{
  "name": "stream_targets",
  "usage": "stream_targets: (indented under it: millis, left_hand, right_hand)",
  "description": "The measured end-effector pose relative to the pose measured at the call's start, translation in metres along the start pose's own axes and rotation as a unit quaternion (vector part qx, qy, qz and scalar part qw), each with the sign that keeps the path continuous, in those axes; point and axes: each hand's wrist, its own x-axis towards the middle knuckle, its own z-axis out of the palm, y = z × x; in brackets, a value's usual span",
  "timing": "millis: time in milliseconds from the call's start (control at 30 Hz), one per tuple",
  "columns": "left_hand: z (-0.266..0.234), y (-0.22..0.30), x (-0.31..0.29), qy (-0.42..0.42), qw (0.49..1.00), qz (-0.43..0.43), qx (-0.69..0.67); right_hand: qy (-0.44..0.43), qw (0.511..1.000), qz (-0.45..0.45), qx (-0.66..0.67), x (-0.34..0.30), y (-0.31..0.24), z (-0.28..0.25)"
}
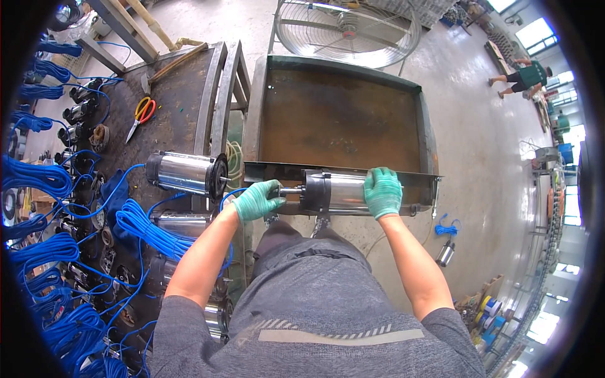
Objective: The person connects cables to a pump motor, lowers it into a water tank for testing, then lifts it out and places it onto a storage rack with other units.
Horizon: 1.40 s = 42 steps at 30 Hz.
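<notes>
A silver cylindrical motor [346,192] with a black end cap lies crosswise in front of me, over the near edge of a metal tray [423,113]. My right hand [382,191], in a green glove, grips its silver body near the right end. At the motor's left end a metal shaft [291,190] sticks out. Wearing a matching glove, my left hand [257,200] closes its fingers around the tip of that shaft; a dark part shows between thumb and fingers. Just left of it, a second silver motor [187,172] with black ends lies on the dark workbench [170,120].
Orange-handled scissors [141,116] and a hammer [169,66] lie on the bench. Several blue cable coils [151,227] and more motors crowd the left. Beyond the tray stands a large fan [348,31]. A small motor [446,253] lies on the floor; a person [529,75] is far right.
</notes>
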Motion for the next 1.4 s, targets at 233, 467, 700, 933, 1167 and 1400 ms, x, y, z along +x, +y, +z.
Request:
stream_targets:
  millis: [233, 467, 700, 933, 1167, 1400]
  left_hand:
    - [0.009, -0.001, 0.002, 0.069, 0.992, 0.027, 0.101]
    - [0.009, -0.016, 0.01, 0.1, 0.95, 0.116, 0.272]
    - [0.0, -0.014, 0.0, -0.003, 0.99, -0.041, -0.135]
    - [-0.009, 0.006, 0.013, -0.063, 0.887, -0.34, -0.304]
    - [-0.004, 0.003, 0.013, -0.037, 0.979, -0.146, -0.134]
    - [0.004, -0.025, 0.025, 0.113, 0.958, 0.155, 0.215]
  right_hand:
    - [0.005, 1.0, -0.004, -0.001, -0.001, 0.001, 0.0]
    - [0.006, 1.0, -0.003, -0.002, 0.0, 0.0, 0.001]
    - [0.007, 1.0, -0.001, 0.005, -0.003, 0.002, 0.002]
    - [0.016, 1.0, -0.011, 0.011, -0.001, 0.003, 0.002]
    - [-0.001, 1.0, 0.01, 0.0, -0.001, 0.001, 0.0]
    - [0.006, 1.0, 0.006, 0.006, 0.001, -0.001, 0.0]
